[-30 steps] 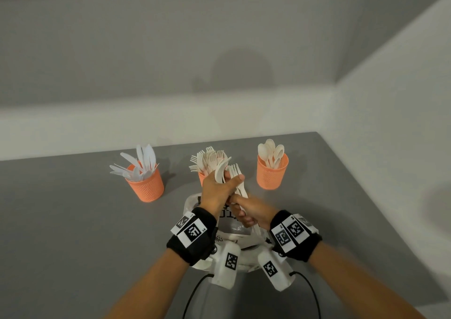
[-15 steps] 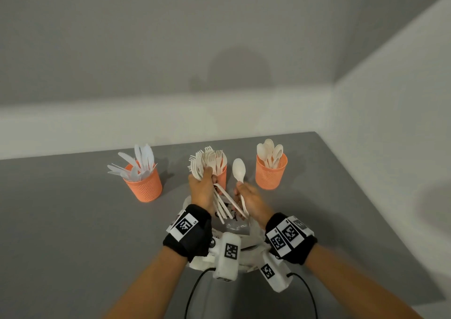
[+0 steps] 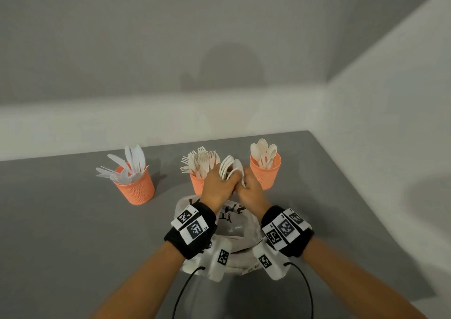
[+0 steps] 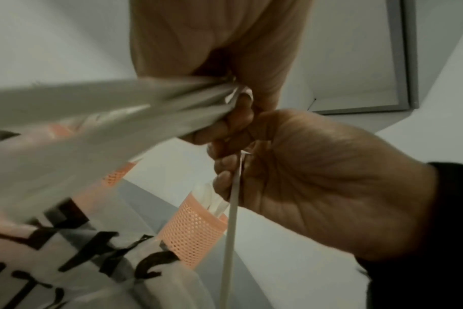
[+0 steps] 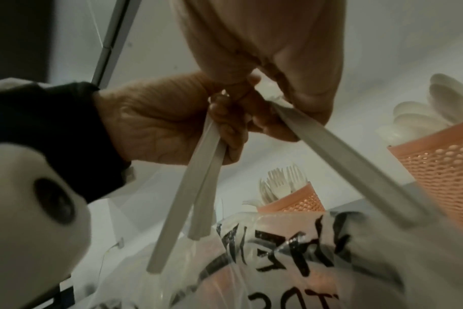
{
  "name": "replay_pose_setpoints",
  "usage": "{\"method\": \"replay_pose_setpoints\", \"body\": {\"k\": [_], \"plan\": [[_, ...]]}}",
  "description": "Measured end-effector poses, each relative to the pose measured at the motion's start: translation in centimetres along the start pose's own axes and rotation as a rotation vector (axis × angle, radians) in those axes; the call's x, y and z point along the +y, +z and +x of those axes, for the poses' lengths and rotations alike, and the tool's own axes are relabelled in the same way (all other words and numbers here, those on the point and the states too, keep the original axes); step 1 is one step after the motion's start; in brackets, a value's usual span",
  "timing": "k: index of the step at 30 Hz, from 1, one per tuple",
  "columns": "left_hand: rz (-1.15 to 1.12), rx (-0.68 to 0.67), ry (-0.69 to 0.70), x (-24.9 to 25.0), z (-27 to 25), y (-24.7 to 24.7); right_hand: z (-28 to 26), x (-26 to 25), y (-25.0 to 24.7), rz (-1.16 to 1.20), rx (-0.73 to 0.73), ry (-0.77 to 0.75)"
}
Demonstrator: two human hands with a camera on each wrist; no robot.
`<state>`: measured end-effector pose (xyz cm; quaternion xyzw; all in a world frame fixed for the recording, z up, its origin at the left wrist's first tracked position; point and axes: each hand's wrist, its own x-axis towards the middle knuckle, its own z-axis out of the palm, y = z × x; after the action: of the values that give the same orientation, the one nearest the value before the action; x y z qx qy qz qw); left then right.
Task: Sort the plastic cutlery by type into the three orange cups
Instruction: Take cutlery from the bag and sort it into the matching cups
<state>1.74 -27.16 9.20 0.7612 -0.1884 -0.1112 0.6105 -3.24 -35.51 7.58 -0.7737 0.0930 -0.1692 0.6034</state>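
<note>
Three orange mesh cups stand in a row: knives in the left cup (image 3: 134, 189), forks in the middle cup (image 3: 198, 186), spoons in the right cup (image 3: 266, 173). My hands meet just in front of the middle and right cups, above a plastic bag. My left hand (image 3: 219, 187) grips a small bunch of white spoons (image 3: 225, 168) by their handles (image 5: 198, 188). My right hand (image 3: 249, 190) pinches one more white spoon (image 3: 239, 170), whose handle (image 5: 357, 167) slants down toward the bag. The fingers of both hands touch.
A crumpled clear plastic bag (image 3: 234, 228) with black lettering lies on the grey table (image 3: 73, 233) under my wrists; its contents are hidden. White walls close the table at the back and right. The fork cup (image 5: 294, 201) and spoon cup (image 5: 436, 158) are close ahead.
Half a second ago my left hand was at the fork cup with forks and my right held a spoon apart. Now the hands are together and only spoon bowls show above them.
</note>
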Motion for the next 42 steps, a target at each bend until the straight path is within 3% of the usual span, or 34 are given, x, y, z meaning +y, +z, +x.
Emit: {"method": "replay_pose_setpoints", "body": {"k": [4,7,13,17,29,37,42], "plan": [[-0.117,-0.039,0.019,0.7,0.1,-0.3,1.8,0.1,-1.6,0.147,0.187,0.079],[-0.307,0.135,-0.061,0.7,1.5,-2.2,3.3,0.2,-4.1,0.241,0.382,0.115],[-0.327,0.438,0.055,1.7,5.8,-6.0,7.6,-0.1,-9.1,0.466,0.746,0.043],[-0.301,0.526,0.083,0.9,8.6,-6.7,10.2,0.2,-10.0,0.596,0.868,0.068],[-0.209,0.466,0.092,-3.2,12.1,-4.3,12.2,3.6,-7.8,0.553,0.862,0.221],[0.054,0.437,0.191,-5.3,11.5,-3.1,10.9,6.8,-6.5,0.077,0.749,0.097],[0.202,0.383,0.285,-5.9,11.0,-2.9,10.8,7.5,-6.7,-0.346,0.623,-0.107]]}}
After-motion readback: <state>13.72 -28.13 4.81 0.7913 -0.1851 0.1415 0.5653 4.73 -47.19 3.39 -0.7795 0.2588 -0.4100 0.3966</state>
